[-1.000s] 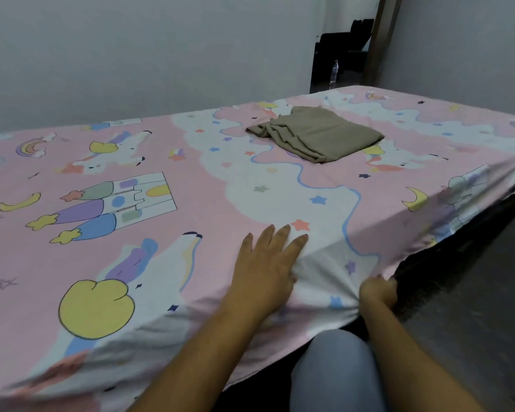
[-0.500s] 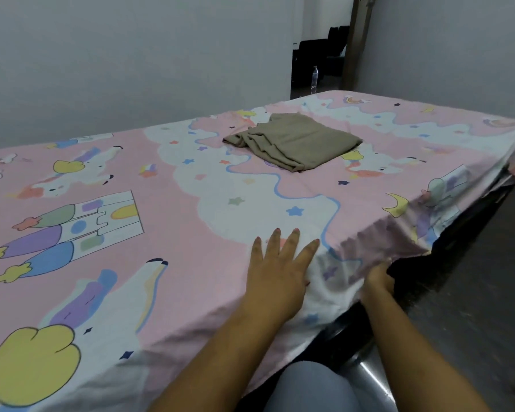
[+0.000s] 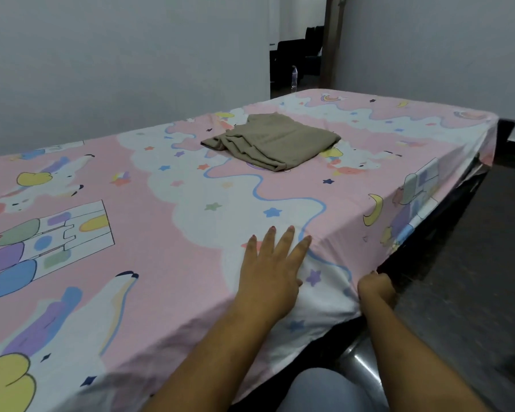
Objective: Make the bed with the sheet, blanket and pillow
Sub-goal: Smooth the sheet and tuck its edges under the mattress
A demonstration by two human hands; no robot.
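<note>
Sheet (image 3: 208, 203) lies spread over the bed, soft and light; left hand (image 3: 268, 272) presses it flat with fingers straight, right hand (image 3: 375, 288) pinches its hanging edge, best gripped there.

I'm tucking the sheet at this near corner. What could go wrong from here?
1. The right hand grips the hanging edge of the sheet. A hard pull could drag it askew, since only the flat left hand pins it.
2. The folded blanket lies on the sheet, so a tug may shift it or trap wrinkles under it.
3. Along the right side the sheet hangs loose, so it could slip up there.
</note>
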